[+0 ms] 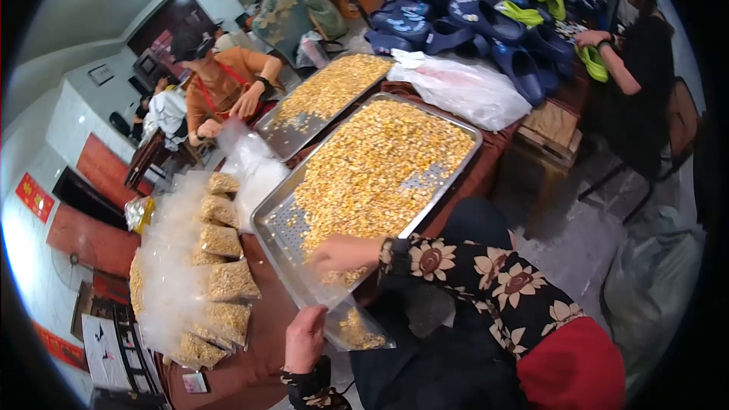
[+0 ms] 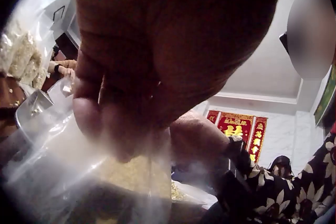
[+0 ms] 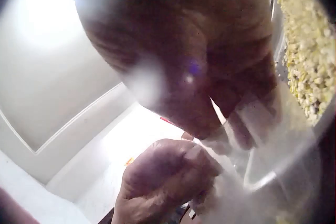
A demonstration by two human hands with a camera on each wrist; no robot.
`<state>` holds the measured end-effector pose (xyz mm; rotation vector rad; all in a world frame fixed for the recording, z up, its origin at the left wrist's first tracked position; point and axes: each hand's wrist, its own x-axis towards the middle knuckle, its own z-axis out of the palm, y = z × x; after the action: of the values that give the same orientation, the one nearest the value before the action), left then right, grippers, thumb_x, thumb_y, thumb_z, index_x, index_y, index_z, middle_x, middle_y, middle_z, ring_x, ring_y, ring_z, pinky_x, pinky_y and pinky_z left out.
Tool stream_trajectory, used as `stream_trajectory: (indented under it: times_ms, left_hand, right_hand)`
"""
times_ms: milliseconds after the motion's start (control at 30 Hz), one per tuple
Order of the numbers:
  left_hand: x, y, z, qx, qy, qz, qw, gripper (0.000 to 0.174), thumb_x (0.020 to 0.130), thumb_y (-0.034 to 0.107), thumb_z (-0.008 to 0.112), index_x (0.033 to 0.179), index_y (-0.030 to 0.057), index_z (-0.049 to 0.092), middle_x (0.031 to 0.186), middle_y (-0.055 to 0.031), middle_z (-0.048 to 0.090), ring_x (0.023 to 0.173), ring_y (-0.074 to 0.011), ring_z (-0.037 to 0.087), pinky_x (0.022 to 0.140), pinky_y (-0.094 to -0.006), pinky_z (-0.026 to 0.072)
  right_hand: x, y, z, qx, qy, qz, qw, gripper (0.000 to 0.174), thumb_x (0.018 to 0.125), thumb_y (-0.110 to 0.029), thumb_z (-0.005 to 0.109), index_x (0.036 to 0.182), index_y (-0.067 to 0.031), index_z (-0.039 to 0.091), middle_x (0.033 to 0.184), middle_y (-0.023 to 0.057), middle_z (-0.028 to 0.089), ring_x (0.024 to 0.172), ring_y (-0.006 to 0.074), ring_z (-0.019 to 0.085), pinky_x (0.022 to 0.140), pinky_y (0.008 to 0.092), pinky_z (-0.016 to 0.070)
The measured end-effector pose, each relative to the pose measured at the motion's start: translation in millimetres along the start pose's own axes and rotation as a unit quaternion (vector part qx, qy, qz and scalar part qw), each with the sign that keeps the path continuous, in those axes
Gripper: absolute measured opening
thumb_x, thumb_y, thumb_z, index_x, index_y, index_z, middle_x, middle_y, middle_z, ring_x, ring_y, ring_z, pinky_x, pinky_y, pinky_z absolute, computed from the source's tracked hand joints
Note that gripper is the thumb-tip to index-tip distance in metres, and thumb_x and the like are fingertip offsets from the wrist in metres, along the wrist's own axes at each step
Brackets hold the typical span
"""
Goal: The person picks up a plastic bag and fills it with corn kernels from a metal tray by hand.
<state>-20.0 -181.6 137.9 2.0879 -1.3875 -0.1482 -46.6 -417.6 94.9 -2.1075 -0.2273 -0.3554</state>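
Likely filling step; left hand (image 1: 304, 339) grips bag (image 1: 358, 331) just below right hand (image 1: 339, 252); right hand on kernels (image 1: 380, 167), closure unclear; next move needs bag mouth kept open under tray (image 1: 267, 220) edge.

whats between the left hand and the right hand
Head view: the metal tray's near corner and the clear bag that the left hand grips; the right hand is over the kernels.
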Motion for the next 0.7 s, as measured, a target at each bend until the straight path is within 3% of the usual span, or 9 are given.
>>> stream_trajectory:
  times_ms: [67,133,167,267,367,467,533,600,700]
  left_hand:
    - [-4,-2,-10,-0.030,-0.027,-0.063,0.997,0.014,0.082,0.002,0.058,0.096,0.0016,0.063,0.085,-0.0194,0.062,0.079,-0.0369,0.062,0.070,-0.0386,0.0498]
    - [1,-12,-12,-0.049,0.004,-0.008,0.999,0.014,0.080,0.002,0.057,0.094,-0.0004,0.062,0.082,-0.0197,0.061,0.078,-0.0367,0.062,0.069,-0.0374,0.0495]
    - [0,-2,-17,-0.029,0.002,-0.001,1.000,0.013,0.081,0.002,0.056,0.093,-0.0011,0.062,0.082,-0.0198,0.061,0.077,-0.0366,0.062,0.069,-0.0367,0.0494]
    - [2,4,-14,-0.043,0.002,-0.003,0.999,0.010,0.084,0.001,0.055,0.091,-0.0022,0.062,0.081,-0.0193,0.061,0.075,-0.0370,0.061,0.068,-0.0370,0.0490]
    - [-3,-3,-7,-0.026,-0.030,0.024,0.999,0.018,0.087,-0.002,0.054,0.103,-0.0005,0.063,0.084,-0.0191,0.063,0.077,-0.0322,0.061,0.071,-0.0367,0.0489]
    - [-4,-7,-1,-0.015,-0.067,-0.077,0.995,0.021,0.087,-0.004,0.052,0.104,-0.0010,0.063,0.087,-0.0201,0.065,0.081,-0.0320,0.062,0.074,-0.0368,0.0495]
    - [-1,10,-1,0.022,-0.018,0.039,0.999,0.020,0.088,-0.003,0.052,0.104,-0.0013,0.063,0.092,-0.0211,0.065,0.084,-0.0330,0.063,0.075,-0.0371,0.0497]
    - [1,12,2,0.018,-0.014,0.031,0.999,0.018,0.089,-0.001,0.052,0.103,-0.0015,0.063,0.092,-0.0214,0.065,0.085,-0.0336,0.064,0.076,-0.0374,0.0498]
    - [1,15,3,-0.001,0.006,0.028,1.000,0.012,0.083,0.001,0.056,0.093,-0.0009,0.063,0.083,-0.0187,0.061,0.077,-0.0367,0.061,0.068,-0.0389,0.0491]
  right_hand:
    - [-6,23,-10,-0.058,0.056,0.050,0.996,0.026,0.076,-0.026,0.065,0.091,-0.0053,0.070,0.083,0.0153,0.068,0.080,0.0290,0.066,0.071,0.0421,0.0496]
    - [-17,49,-17,-0.368,0.134,-0.027,0.920,0.035,0.071,-0.039,0.071,0.088,-0.0082,0.069,0.082,0.0146,0.067,0.082,0.0308,0.065,0.071,0.0432,0.0489]
    - [-18,60,-16,-0.390,0.149,-0.031,0.908,0.045,0.063,-0.050,0.075,0.084,-0.0106,0.068,0.080,0.0130,0.066,0.082,0.0322,0.064,0.067,0.0439,0.0488]
    - [-18,65,-11,-0.398,0.078,0.061,0.912,0.051,0.052,-0.053,0.079,0.079,-0.0102,0.069,0.078,0.0125,0.067,0.082,0.0329,0.065,0.062,0.0443,0.0515]
    - [-19,57,-6,-0.380,0.164,0.037,0.910,0.029,0.060,-0.034,0.076,0.072,-0.0077,0.069,0.074,0.0144,0.066,0.076,0.0337,0.064,0.060,0.0440,0.0521]
    - [-22,53,-7,-0.222,0.206,0.097,0.948,0.015,0.065,-0.019,0.069,0.070,-0.0045,0.067,0.071,0.0180,0.063,0.070,0.0360,0.063,0.058,0.0450,0.0509]
    - [-17,53,-4,-0.095,0.214,0.134,0.963,0.011,0.066,-0.012,0.065,0.070,-0.0028,0.066,0.069,0.0201,0.061,0.067,0.0375,0.061,0.057,0.0455,0.0502]
    - [-12,65,-1,-0.104,0.295,0.080,0.946,0.009,0.066,-0.008,0.061,0.070,-0.0008,0.065,0.067,0.0226,0.058,0.065,0.0399,0.060,0.056,0.0461,0.0491]
    - [-9,83,-4,-0.118,0.234,0.069,0.962,0.009,0.068,-0.008,0.058,0.069,-0.0005,0.064,0.068,0.0224,0.059,0.067,0.0405,0.061,0.056,0.0466,0.0487]
